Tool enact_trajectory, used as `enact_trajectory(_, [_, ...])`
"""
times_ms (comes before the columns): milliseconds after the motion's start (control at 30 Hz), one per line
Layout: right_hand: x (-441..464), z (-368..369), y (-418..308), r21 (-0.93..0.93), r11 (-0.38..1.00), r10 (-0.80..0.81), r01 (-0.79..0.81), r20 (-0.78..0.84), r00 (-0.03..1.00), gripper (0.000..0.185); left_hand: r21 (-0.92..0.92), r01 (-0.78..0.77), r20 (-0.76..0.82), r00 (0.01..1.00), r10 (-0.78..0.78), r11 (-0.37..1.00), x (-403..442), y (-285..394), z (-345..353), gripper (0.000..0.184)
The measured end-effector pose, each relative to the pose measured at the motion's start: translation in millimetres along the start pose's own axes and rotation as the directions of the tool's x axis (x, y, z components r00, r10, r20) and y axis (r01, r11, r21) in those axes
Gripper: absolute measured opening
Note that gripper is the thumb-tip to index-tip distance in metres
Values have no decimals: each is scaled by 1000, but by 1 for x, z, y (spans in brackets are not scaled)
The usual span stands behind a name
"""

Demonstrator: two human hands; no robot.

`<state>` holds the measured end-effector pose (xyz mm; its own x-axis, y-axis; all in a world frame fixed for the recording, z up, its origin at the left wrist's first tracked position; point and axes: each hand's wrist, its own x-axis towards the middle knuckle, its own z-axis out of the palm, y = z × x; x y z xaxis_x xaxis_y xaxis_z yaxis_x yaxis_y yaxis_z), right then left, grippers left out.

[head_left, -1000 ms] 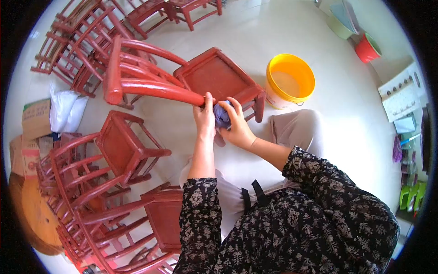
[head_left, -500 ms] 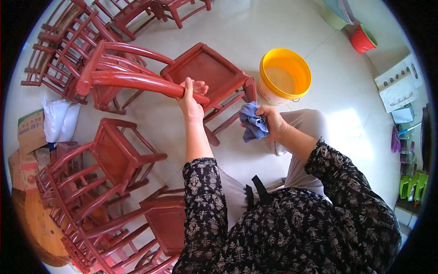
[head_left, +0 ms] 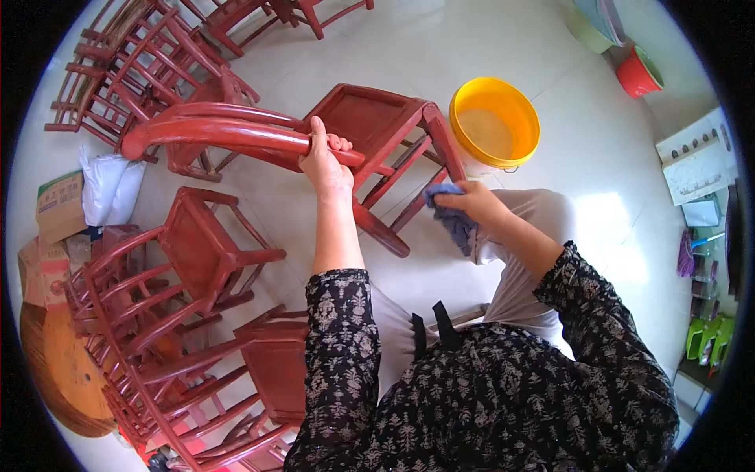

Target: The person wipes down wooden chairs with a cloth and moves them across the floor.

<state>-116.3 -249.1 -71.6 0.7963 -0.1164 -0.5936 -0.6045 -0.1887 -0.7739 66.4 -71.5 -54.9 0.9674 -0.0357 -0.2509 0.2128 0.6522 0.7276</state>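
My left hand (head_left: 326,163) is wrapped round a back post of a red wooden chair (head_left: 366,118), which leans with its back toward the left. The chair's seat faces up beyond my hand, and its legs slope down to the right. A crumpled blue-grey cloth (head_left: 456,222) hangs from my right hand (head_left: 480,204), whose fingers are closed on it close to the chair's legs. From this view I cannot tell whether the cloth touches the wood. Just beyond my right hand stands a yellow bucket (head_left: 494,118).
Several more red chairs (head_left: 200,256) crowd the left side and upper left. Cardboard boxes (head_left: 61,206) and a white bag (head_left: 110,189) lie at the far left. A red basin (head_left: 638,72) and green dustpans (head_left: 708,340) are along the right wall.
The held chair has tilted, its back dipping and its legs swinging out to the right. My right hand has moved slightly right with the cloth, which now hangs lower.
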Motion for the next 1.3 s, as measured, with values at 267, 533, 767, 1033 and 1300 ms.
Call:
enact_trajectory(267, [2, -12, -39, -280, 911, -409, 303, -517, 752, 29, 69, -41, 47, 998, 38, 997, -3, -1, -3, 30])
enact_trajectory(533, [77, 25, -27, -736, 631, -525, 246, -172, 833, 46, 99, 25, 98, 995, -35, 995, -5, -1, -1, 29])
enact_trajectory(767, [64, 52, -30, -315, 851, -481, 420, -147, 864, 45, 14, -1, 100, 995, -1, 1000, -9, -7, -2, 32])
enact_trajectory(1033, [65, 13, -22, -981, 163, -419, 110, 32, 908, 63, 41, 29, 48, 998, -31, 999, -7, 0, -3, 32])
enact_trajectory(1300, [61, 43, -1, -498, 662, -661, 560, -37, 749, 52, 45, -18, 2, 1000, 18, 999, -13, -2, 4, 32])
